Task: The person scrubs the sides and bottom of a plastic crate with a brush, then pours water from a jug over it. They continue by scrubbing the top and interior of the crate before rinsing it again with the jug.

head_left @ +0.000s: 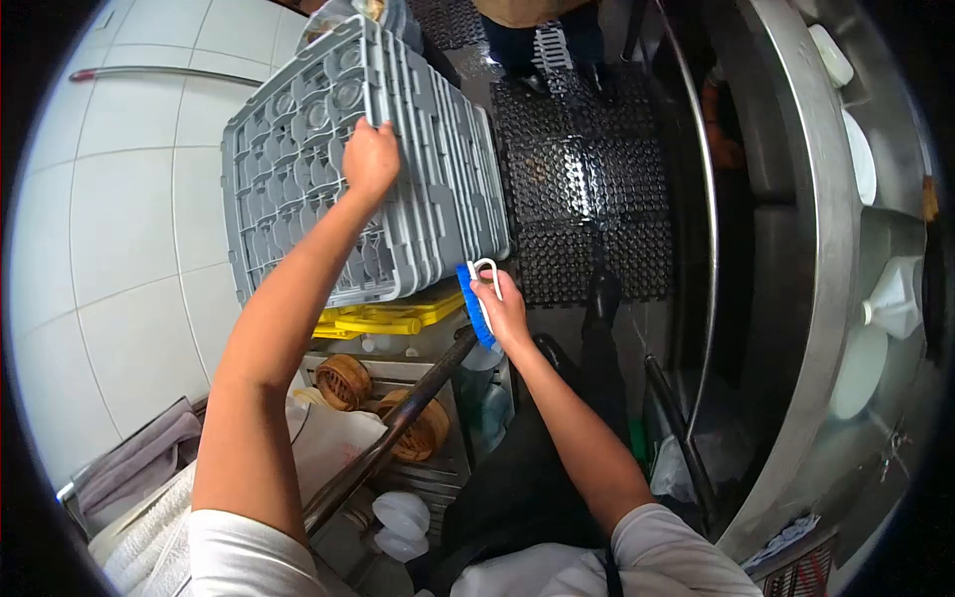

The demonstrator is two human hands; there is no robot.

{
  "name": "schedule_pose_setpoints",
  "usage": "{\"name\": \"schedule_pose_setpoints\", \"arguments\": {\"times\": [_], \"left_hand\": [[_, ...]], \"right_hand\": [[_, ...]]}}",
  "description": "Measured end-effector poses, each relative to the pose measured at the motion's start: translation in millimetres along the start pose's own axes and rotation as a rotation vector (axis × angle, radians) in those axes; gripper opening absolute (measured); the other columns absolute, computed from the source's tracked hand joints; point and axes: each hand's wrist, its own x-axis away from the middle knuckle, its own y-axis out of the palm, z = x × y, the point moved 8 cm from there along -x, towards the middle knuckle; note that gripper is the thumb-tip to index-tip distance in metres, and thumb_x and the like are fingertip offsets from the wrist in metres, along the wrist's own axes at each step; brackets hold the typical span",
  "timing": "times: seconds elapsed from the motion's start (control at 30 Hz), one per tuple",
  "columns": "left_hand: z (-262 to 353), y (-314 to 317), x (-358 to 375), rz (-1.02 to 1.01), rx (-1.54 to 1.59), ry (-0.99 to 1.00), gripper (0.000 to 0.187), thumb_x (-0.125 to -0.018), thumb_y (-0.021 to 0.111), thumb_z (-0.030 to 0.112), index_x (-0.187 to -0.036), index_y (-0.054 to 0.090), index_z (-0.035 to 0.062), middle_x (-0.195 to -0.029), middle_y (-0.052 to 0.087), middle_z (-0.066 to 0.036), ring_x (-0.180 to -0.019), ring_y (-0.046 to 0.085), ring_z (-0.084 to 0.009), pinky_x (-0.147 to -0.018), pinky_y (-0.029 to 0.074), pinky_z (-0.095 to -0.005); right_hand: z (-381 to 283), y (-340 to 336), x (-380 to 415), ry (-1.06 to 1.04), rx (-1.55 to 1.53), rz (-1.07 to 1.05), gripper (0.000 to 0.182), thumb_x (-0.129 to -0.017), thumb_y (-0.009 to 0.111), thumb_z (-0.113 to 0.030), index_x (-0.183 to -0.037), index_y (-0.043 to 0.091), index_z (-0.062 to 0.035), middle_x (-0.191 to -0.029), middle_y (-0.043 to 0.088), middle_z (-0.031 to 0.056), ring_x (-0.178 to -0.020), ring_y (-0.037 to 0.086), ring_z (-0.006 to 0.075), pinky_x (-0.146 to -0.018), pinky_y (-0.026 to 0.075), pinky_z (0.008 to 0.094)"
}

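My left hand [371, 157] is closed over the top edge of a grey plastic glass rack [288, 189], with the arm stretched out above the rack. Rows of compartments fill the rack, and a few glasses [347, 92] show in its far part. In my right hand [505, 306] is a scrub brush [476, 303] with blue bristles and a white looped handle. The fingers are wrapped round that handle. The bristles face the near corner of the rack, close beside it. More grey racks [482, 189] are stacked beneath the top one.
A yellow tray [398, 316] lies under the rack stack. Bamboo steamers [343, 382] and white bowls [402, 522] sit on a shelf below. Black rubber matting [587, 189] covers the floor, where another person [542, 40] stands. A steel counter [806, 298] runs along the right.
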Motion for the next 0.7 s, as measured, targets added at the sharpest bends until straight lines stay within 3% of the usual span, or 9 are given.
{"name": "schedule_pose_setpoints", "arguments": {"times": [0.33, 0.5, 0.6, 0.7], "left_hand": [[4.1, -4.6, 5.5, 0.015, -0.001, -0.017, 0.043, -0.097, 0.055, 0.034, -0.116, 0.059, -0.0041, -0.102, 0.070, -0.029, -0.099, 0.067, -0.0467, -0.087, 0.052, -0.0541], [5.7, -5.8, 6.0, 0.007, 0.022, -0.026, 0.043, -0.097, 0.055, 0.033, -0.116, 0.059, -0.0041, -0.102, 0.069, -0.030, -0.098, 0.067, -0.0471, -0.087, 0.051, -0.0547], [7.0, -7.3, 7.4, -0.023, 0.022, -0.027, 0.042, -0.097, 0.053, 0.033, -0.113, 0.059, -0.0050, -0.101, 0.068, -0.032, -0.098, 0.066, -0.0490, -0.087, 0.050, -0.0556], [4.2, -3.9, 4.7, -0.028, 0.029, -0.030, 0.043, -0.098, 0.052, 0.034, -0.113, 0.059, -0.0058, -0.100, 0.068, -0.033, -0.098, 0.065, -0.0500, -0.087, 0.050, -0.0561]], "right_hand": [[-93.1, 32.6, 11.3, -0.207, -0.074, 0.007, 0.039, -0.088, 0.074, -0.025, -0.118, 0.061, -0.0026, -0.088, 0.066, 0.0055, -0.076, 0.060, 0.0124, -0.069, 0.048, 0.0292], [-102.1, 49.3, 8.5, -0.250, -0.052, -0.056, 0.044, -0.087, 0.074, -0.026, -0.120, 0.060, -0.0018, -0.093, 0.066, 0.0088, -0.083, 0.063, 0.0148, -0.075, 0.050, 0.0316], [-91.4, 57.5, 9.1, -0.157, -0.090, -0.085, 0.048, -0.088, 0.074, -0.027, -0.125, 0.057, -0.0028, -0.095, 0.066, 0.0089, -0.084, 0.063, 0.0158, -0.076, 0.050, 0.0308], [-90.8, 60.2, 8.9, -0.163, -0.143, -0.076, 0.044, -0.090, 0.073, -0.022, -0.126, 0.057, -0.0036, -0.089, 0.059, 0.0008, -0.079, 0.055, 0.0079, -0.071, 0.046, 0.0246]]}}
